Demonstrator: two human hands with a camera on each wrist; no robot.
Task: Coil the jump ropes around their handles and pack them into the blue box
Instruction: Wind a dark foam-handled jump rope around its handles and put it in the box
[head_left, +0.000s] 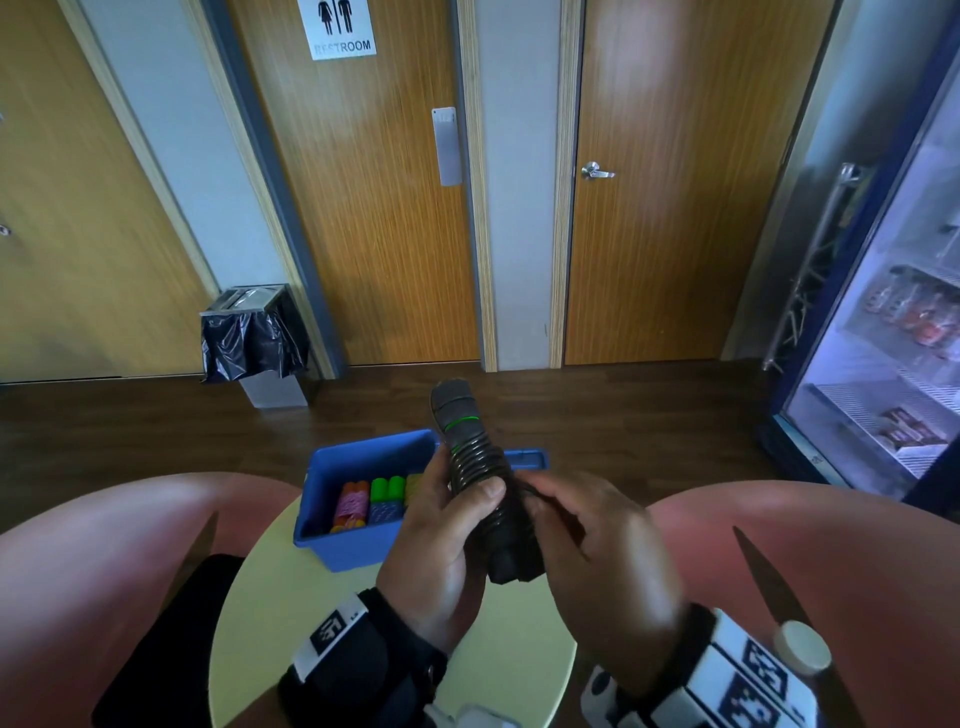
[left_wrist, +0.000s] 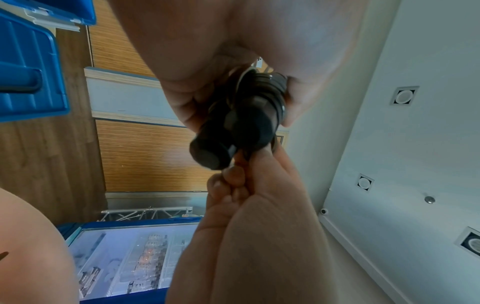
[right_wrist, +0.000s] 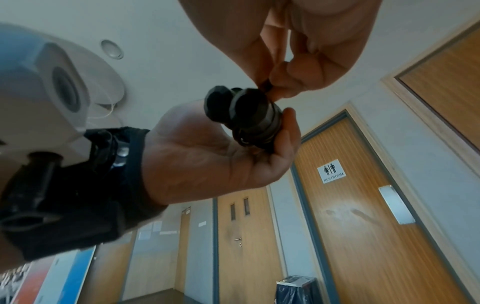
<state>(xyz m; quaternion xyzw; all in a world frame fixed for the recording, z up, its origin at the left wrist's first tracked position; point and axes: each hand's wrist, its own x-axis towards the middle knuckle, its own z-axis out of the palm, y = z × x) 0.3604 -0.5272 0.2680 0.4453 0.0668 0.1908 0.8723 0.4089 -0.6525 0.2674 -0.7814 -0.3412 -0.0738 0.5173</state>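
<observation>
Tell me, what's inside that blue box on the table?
In the blue box lie coiled jump ropes: a pink and orange one and a green and blue one. The hands and black rope hide its right part.

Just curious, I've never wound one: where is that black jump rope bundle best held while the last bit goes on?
Probably round the coiled middle of the black jump rope, from its left side, as the left hand does. The paired handles stand nearly upright, so the thumb pins the coils while the right hand pinches the loose end.

A public building's lobby or break area: beside the restroom sign (head_left: 343, 28) stand wooden doors (head_left: 670, 208), a bin (head_left: 254, 338) and a drinks fridge (head_left: 893, 338).
</observation>
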